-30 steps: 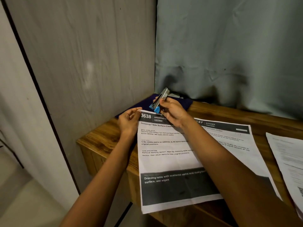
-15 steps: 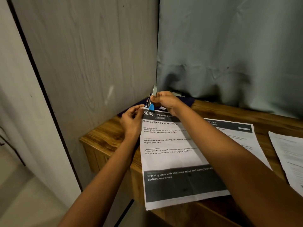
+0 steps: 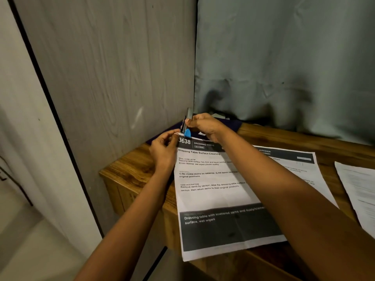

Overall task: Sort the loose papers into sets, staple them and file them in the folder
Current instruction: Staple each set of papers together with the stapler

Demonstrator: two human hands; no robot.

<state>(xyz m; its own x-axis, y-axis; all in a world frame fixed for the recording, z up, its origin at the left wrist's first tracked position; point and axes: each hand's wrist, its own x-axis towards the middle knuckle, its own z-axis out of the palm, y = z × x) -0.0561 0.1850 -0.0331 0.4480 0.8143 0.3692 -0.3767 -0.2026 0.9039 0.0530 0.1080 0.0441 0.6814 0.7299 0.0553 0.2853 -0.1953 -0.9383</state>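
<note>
Both forearms reached up from the bottom of the frame and met just above its centre. The left hand point(image 3: 164, 148) was curled, its thumb and fingertips pinching the top left corner of the top sheet point(image 3: 213, 195), headed "3638 Dressing Table". The right hand point(image 3: 205, 126) came in from the lower right with its fingers wrapped round a stapler point(image 3: 187, 126). The stapler stood nearly upright, its blue tip down at that same corner and its metal end pointing toward the top of the frame.

The fingers covered the spot, so I could not tell whether the paper's corner sat inside the stapler's mouth, nor how many sheets were pinched together. The top sheet lay on the wooden surface point(image 3: 134, 169) at centre frame, its lower edge overhanging the near rim. The right forearm crossed it and hid the ends of its printed lines. A second sheet point(image 3: 294, 165), headed "Kitchen", showed to the right, partly behind that forearm. A third paper point(image 3: 359, 191) was cut off by the right edge, its print too blurred to read. Behind the hands, what looked like a dark blue folder point(image 3: 233, 124) lay in the corner, mostly hidden.
</note>
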